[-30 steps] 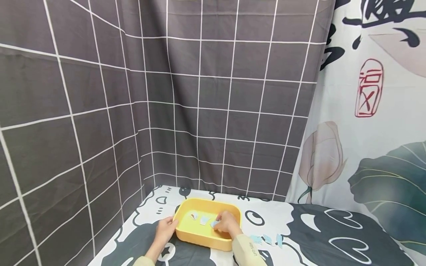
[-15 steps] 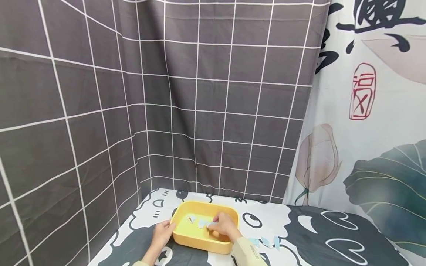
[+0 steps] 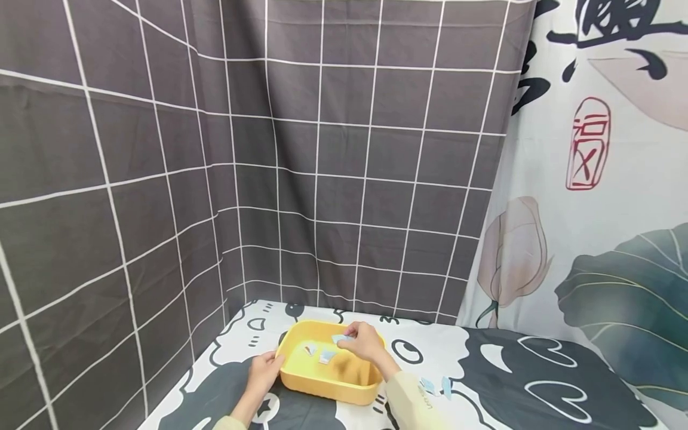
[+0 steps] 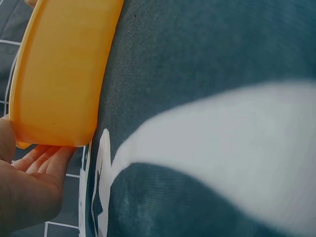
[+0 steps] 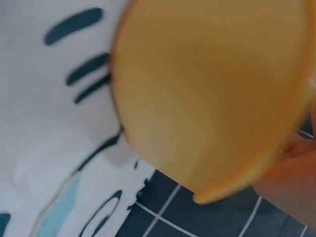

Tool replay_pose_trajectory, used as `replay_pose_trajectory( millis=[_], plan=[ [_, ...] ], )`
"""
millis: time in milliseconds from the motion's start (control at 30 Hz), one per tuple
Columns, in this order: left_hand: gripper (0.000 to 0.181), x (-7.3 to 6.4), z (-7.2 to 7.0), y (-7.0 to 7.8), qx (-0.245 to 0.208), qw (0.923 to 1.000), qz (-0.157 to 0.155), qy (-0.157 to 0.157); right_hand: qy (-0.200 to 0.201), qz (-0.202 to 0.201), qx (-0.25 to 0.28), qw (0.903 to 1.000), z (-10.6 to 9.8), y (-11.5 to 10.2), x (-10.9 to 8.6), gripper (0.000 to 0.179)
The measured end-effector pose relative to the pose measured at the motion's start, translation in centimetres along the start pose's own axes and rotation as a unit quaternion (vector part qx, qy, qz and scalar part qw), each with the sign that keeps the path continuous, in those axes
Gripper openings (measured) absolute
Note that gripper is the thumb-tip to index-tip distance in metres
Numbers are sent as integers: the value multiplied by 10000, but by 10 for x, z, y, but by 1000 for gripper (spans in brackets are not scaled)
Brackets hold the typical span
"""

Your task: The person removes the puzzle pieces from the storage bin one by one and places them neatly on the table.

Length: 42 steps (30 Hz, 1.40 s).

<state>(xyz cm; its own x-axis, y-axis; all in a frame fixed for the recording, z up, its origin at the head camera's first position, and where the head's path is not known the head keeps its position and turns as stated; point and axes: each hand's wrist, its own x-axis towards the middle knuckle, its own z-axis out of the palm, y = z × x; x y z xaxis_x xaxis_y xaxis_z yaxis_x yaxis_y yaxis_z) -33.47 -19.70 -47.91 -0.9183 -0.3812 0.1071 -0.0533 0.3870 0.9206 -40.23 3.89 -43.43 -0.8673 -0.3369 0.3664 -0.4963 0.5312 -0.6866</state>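
Flat light-blue piece [image 3: 341, 338] pinched by the right hand [image 3: 365, 341] over the yellow rectangular plastic tray [image 3: 328, 390].
Placing is judged to be in hand; a steadied tray and clean release seem called for. The tray's left end is gripped by the left hand [image 3: 262, 375]. Two pale flat pieces [image 3: 326, 357] lie inside; light-blue scraps [image 3: 447, 387] lie at right, on black-and-white printed cloth [image 3: 500, 391].

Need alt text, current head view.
A person's right hand holds a light-blue piece over a yellow tray while the left hand grips its side. Other pieces lie inside; more pieces lie on the cloth to the tray's right.
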Motion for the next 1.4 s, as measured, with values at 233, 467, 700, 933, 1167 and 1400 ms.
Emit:
replay_pose_trajectory(
  millis=[233, 467, 700, 933, 1167, 1400],
  plan=[
    [43, 1, 2, -3, 17, 10000, -9, 12, 407, 41, -33, 9992, -19, 1, 0, 25],
    [42, 2, 0, -1, -12, 10000, 13, 8, 701, 289, -93, 9971, -39, 9, -8, 27],
    [45, 4, -2, -1, -25, 9999, -19, -97, 1044, 638, -231, 9922, -63, 22, -20, 27],
    [48, 0, -1, 2, -53, 9997, -82, -232, 1120, 935, -649, 9872, -95, 47, -41, 31],
    [46, 0, 2, 2, -130, 9998, -43, -165, 1095, 1245, -1150, 9794, -131, 69, -64, 34],
    [48, 2, 0, -2, -61, 9997, -89, -222, 889, 1502, -1477, 9735, -152, 93, -90, 37]
  ],
)
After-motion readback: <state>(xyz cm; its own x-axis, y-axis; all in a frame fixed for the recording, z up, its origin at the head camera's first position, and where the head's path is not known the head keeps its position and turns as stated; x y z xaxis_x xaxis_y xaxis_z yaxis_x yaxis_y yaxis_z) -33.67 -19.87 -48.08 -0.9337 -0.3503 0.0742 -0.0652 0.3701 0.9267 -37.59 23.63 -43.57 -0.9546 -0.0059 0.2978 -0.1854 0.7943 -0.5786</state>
